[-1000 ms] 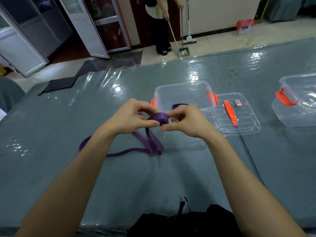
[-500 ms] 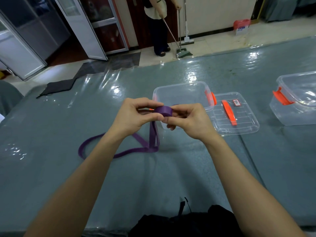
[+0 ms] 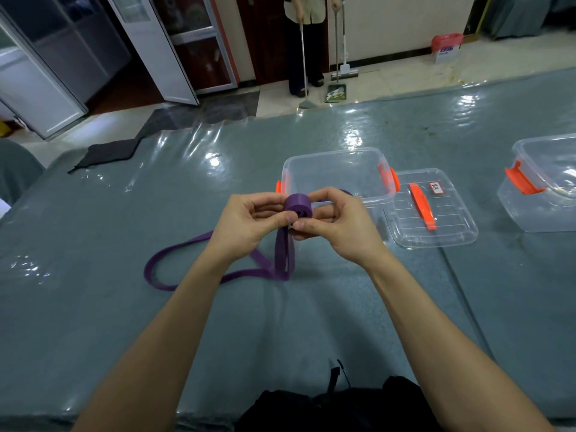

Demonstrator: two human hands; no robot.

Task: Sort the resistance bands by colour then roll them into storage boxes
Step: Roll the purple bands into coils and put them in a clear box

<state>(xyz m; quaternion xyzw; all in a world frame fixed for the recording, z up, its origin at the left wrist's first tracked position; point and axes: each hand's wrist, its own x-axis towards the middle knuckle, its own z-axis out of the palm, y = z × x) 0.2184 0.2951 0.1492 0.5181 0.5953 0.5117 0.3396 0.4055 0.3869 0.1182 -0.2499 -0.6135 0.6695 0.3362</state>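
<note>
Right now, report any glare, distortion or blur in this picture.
Head view: bright glare patches sit on the shiny table cover behind the box. Head view: the wide-angle lens bows the table's far edge and tilts the door. Head view: the left hand, right hand and rolled band look sharp, with no obvious motion blur.

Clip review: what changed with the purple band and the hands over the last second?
The purple band was wound further: the roll pinched between the left hand and right hand is now thicker. Its loose tail still hangs to the table. Nothing was let go. The open box, lid and second box stayed put.
</note>
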